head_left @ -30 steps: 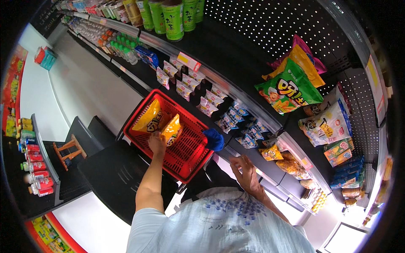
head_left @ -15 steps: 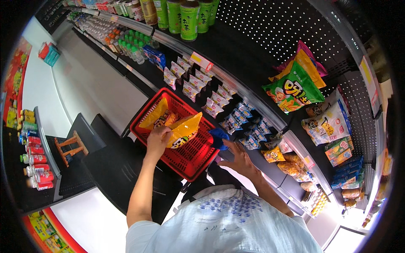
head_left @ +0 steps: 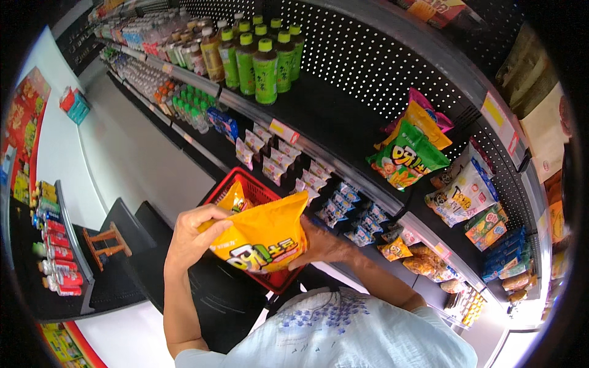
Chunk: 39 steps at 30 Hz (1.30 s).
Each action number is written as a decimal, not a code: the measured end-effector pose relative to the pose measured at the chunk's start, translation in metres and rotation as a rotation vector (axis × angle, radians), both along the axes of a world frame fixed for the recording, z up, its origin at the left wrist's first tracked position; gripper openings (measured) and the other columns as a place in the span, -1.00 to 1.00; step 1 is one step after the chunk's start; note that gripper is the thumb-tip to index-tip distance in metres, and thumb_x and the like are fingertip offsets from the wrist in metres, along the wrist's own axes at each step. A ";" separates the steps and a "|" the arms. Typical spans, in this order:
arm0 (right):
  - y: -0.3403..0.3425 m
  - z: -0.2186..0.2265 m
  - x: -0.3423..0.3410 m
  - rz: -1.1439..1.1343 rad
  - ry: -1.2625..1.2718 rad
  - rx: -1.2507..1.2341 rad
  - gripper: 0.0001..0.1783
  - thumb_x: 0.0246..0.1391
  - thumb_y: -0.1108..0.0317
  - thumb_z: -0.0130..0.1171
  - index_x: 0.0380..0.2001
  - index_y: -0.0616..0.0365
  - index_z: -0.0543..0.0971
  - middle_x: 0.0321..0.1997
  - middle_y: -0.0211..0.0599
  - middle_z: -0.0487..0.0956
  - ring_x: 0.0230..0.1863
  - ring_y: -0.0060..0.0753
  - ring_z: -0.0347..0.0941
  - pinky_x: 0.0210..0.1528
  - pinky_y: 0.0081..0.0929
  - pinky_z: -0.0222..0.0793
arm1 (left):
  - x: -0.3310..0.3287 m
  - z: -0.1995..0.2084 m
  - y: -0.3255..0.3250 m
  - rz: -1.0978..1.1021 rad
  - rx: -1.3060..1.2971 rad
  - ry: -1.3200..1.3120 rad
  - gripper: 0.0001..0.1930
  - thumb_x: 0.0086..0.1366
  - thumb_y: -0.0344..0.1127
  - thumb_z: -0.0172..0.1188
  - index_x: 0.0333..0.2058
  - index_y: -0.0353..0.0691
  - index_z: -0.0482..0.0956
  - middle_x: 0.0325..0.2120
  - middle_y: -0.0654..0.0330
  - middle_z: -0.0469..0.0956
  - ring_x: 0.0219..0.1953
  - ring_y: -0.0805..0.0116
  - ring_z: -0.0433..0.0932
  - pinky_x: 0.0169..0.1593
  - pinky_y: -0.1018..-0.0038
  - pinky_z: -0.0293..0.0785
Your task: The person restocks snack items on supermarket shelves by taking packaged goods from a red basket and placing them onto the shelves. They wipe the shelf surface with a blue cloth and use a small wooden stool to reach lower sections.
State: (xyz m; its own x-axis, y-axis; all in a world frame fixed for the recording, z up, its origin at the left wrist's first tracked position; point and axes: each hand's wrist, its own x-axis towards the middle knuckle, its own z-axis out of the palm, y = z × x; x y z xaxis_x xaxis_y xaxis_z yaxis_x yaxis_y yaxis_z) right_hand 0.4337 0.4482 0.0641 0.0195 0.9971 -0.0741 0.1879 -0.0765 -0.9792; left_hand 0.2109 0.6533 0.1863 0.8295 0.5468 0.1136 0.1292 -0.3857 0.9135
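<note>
Shelving unit [head_left: 331, 116], black, perforated back panel, clear-fronted shelf edges, running slantwise along the far side and stocked on at least two levels. Counter [head_left: 144, 264], black, to the person's left, a little below the left forearm in view. Shirt [head_left: 325, 331], light blue with a blue floral pattern, worn by the person. Shopping basket [head_left: 261, 187], red plastic, slatted, in front of the person and partly hidden. Wooden stand [head_left: 107, 245], brown, open frame, at far left. Yellow snack bag [head_left: 270, 227], tilted, held over the basket between both hands, front printed with a dark design. Second yellow bag [head_left: 236, 197], inside the basket, mostly covered. Green snack bag [head_left: 406, 158], leaning on the upper shelf ahead of other bags. Left hand [head_left: 197, 236], thumb and fingers pinched on the held bag's upper left corner. Right hand [head_left: 322, 244], curled about the same bag's right edge, holding it, most fingers concealed. Green bottles [head_left: 265, 80], grouped upright on the upper shelf. Small packets [head_left: 279, 162], pale, in rows on the lower shelf beyond the basket.
</note>
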 end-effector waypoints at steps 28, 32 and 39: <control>0.063 0.091 0.140 -0.684 0.156 0.545 -0.01 -0.11 0.30 0.54 0.30 0.27 0.17 0.17 -0.20 0.41 0.19 -0.38 0.35 0.24 -0.38 0.32 | 0.212 -0.017 0.037 -0.108 -0.199 -0.268 -0.33 0.23 -0.35 0.31 0.28 -0.21 0.23 0.11 0.14 0.41 0.12 0.37 0.45 -0.12 0.46 0.59; 0.080 0.102 0.167 -0.845 -0.083 0.463 -0.23 -0.01 0.23 0.46 0.18 0.27 0.31 0.05 -0.18 0.47 0.12 -0.40 0.39 0.13 -0.38 0.38 | 0.265 -0.025 0.064 -0.121 -0.126 -0.276 -0.30 0.26 -0.32 0.29 0.31 -0.23 0.18 0.12 0.10 0.40 0.15 0.36 0.42 -0.11 0.46 0.60; 0.099 0.079 0.201 -1.057 -0.691 0.212 -0.24 -0.08 0.10 0.46 0.13 0.19 0.37 0.04 -0.03 0.50 0.13 0.17 0.30 0.25 -0.04 0.15 | 0.328 -0.047 0.096 -0.147 -0.177 -0.204 -0.46 0.26 -0.35 0.28 0.18 -0.10 0.31 0.09 0.22 0.45 0.20 0.37 0.38 0.13 0.31 0.40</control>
